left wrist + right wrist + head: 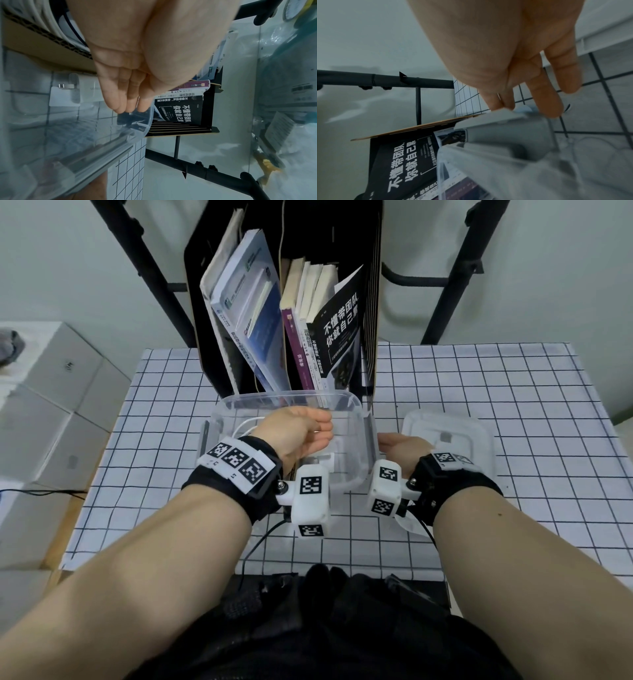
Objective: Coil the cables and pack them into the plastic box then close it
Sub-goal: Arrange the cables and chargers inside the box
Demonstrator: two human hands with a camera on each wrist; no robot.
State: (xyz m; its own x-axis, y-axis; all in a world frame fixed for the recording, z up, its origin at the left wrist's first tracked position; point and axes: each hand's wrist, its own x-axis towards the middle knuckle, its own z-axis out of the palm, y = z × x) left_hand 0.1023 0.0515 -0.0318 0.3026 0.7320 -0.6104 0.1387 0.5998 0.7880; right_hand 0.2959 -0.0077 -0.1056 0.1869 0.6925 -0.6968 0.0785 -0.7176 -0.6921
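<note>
A clear plastic box (291,400) stands open on the checked tablecloth. My left hand (320,428) reaches into it from the left, with its fingers (126,102) straight and together, holding nothing. A coiled white cable (245,424) lies in the box's left part, beside my wrist, and appears as white loops (49,20) in the left wrist view. A white plug-like block (68,93) lies on the box floor. My right hand (387,445) is at the box's right wall, fingers (546,100) extended and touching the grey side latch (496,119). The clear lid (452,436) lies flat just right of the box.
A black rack of books (308,320) stands directly behind the box. White cartons (51,405) are stacked off the table's left edge. A black metal frame (455,278) rises behind the table. Thin black wires (260,542) run from my wrist units over the front edge.
</note>
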